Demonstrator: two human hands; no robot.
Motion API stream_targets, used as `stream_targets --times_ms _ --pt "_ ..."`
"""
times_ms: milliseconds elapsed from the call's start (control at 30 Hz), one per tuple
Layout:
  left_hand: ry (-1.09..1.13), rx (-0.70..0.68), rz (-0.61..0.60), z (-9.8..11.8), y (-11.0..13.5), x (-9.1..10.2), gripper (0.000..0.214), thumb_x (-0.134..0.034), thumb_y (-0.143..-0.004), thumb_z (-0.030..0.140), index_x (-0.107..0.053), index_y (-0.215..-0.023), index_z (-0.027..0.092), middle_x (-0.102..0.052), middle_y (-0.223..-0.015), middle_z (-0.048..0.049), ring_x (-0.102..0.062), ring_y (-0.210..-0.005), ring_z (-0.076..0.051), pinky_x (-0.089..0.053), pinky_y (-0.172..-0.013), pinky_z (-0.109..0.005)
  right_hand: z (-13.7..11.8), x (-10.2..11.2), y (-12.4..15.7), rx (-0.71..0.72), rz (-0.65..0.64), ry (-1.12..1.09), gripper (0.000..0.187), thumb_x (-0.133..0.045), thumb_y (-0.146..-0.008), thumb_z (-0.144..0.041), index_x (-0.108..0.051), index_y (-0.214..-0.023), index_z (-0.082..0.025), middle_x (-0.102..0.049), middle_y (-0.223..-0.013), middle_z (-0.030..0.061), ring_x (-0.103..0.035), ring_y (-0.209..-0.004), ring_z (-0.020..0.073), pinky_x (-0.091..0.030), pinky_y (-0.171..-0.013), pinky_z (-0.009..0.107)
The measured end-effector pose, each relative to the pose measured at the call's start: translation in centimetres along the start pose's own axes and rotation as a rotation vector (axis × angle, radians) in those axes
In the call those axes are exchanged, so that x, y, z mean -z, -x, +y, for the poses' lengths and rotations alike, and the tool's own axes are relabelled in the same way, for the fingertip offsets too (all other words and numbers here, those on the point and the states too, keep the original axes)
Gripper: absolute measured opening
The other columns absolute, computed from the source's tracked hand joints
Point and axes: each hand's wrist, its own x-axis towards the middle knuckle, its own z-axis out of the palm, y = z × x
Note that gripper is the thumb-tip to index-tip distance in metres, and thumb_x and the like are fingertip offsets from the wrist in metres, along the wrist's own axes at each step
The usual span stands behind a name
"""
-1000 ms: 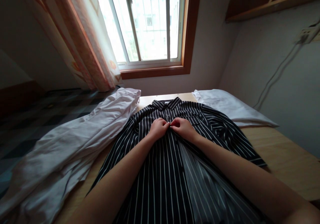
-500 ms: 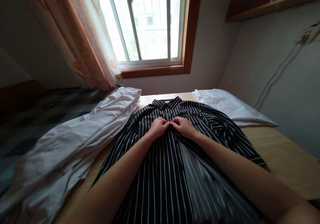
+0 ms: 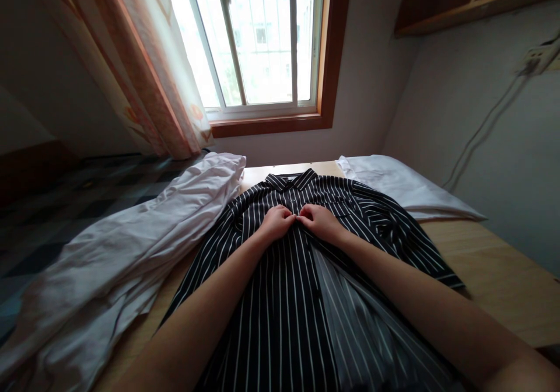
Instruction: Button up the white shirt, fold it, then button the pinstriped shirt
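Note:
A black shirt with white stripes lies spread face up, its collar toward the window. My left hand pinches the shirt's front edge at chest height. Right beside it, my right hand pinches the other front edge, fingertips almost touching those of the left. Whatever small part sits between the fingertips, such as a button, is hidden. Below the hands the front panel on the right is folded open, showing the greyish inner side of the cloth.
The shirt lies on a light wooden table. White cloth is heaped along the left, over a dark checked surface. Another white folded cloth lies at the back right. Behind are a window, a curtain and a cord.
Both hands stay at the same spot on the shirt front, with only slight finger movement. The camera view has shifted very slightly.

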Motion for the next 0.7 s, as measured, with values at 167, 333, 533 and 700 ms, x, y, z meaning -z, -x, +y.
stream_targets --times_ms 167,333,533,700 --pt "-0.023 0.006 -0.001 0.21 0.05 0.02 0.025 -0.055 -0.088 0.025 -0.074 -0.074 0.017 -0.068 -0.092 -0.0069 -0.062 -0.089 -0.019 -0.048 -0.088 -0.031 0.37 -0.19 -0.04 -0.018 0.015 -0.068 0.009 -0.066 -0.084 -0.024 -0.067 -0.079 -0.017 -0.070 -0.080 0.0034 -0.060 -0.073 0.0148 -0.043 -0.068 0.026" --pt "-0.021 -0.002 -0.015 0.28 0.02 0.19 0.027 -0.054 -0.088 0.026 -0.074 -0.072 0.017 -0.068 -0.091 -0.0068 -0.062 -0.088 -0.020 -0.048 -0.088 -0.032 0.51 -0.21 -0.01 -0.030 0.011 -0.116 0.009 -0.067 -0.082 -0.024 -0.067 -0.078 -0.017 -0.069 -0.079 0.0024 -0.061 -0.072 0.0143 -0.043 -0.067 0.025" --pt "-0.009 -0.052 -0.036 0.07 0.13 0.47 0.029 -0.055 -0.089 0.030 -0.074 -0.072 0.017 -0.067 -0.087 -0.0058 -0.063 -0.088 -0.019 -0.049 -0.086 -0.029 -0.01 -0.05 0.29 -0.012 0.023 -0.035 0.007 -0.067 -0.082 -0.022 -0.067 -0.077 -0.017 -0.069 -0.078 0.0021 -0.060 -0.072 0.0144 -0.042 -0.066 0.025" --pt "0.028 -0.057 -0.038 0.06 0.18 0.59 0.024 -0.058 -0.085 0.026 -0.074 -0.071 0.016 -0.067 -0.088 -0.0058 -0.063 -0.086 -0.019 -0.049 -0.085 -0.029 0.45 -0.09 0.20 0.002 0.031 -0.061 0.008 -0.068 -0.082 -0.024 -0.067 -0.077 -0.017 -0.069 -0.078 0.0025 -0.060 -0.072 0.0147 -0.043 -0.067 0.026"
